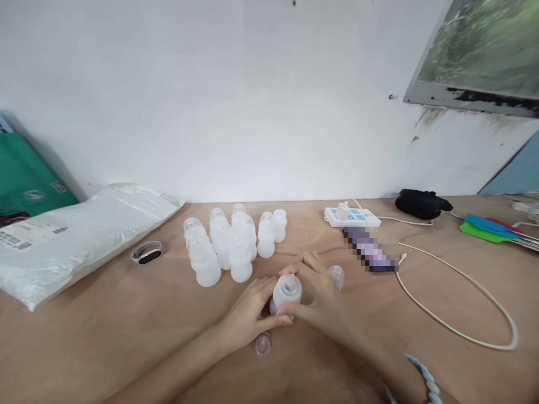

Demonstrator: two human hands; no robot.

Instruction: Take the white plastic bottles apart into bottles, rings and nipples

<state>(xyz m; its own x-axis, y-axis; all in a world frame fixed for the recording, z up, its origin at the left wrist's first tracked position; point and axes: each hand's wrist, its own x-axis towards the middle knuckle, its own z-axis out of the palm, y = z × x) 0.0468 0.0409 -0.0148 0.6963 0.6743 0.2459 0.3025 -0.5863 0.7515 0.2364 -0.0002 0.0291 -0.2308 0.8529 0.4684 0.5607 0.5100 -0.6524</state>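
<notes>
Between my hands stands a frosted white baby bottle (287,287), its round opening facing up at me. My left hand (252,314) is wrapped around the bottle's lower left side, thumb across the front. From the right, my right hand (316,289) grips the bottle's top rim between thumb and fingers. A small clear dome cap (337,276) sits just beyond my right hand. Below my left thumb lies a small clear round piece (263,344), which looks like a bottle nipple, though I cannot tell for sure.
Several white bottles with clear caps (241,258) stand grouped behind my left hand. Farther left are a fitness band (147,253) and a white plastic parcel (84,235). On the right lie a phone (370,249), power strip (352,215), white cable (463,273), black case (421,203) and coloured spatulas (488,227).
</notes>
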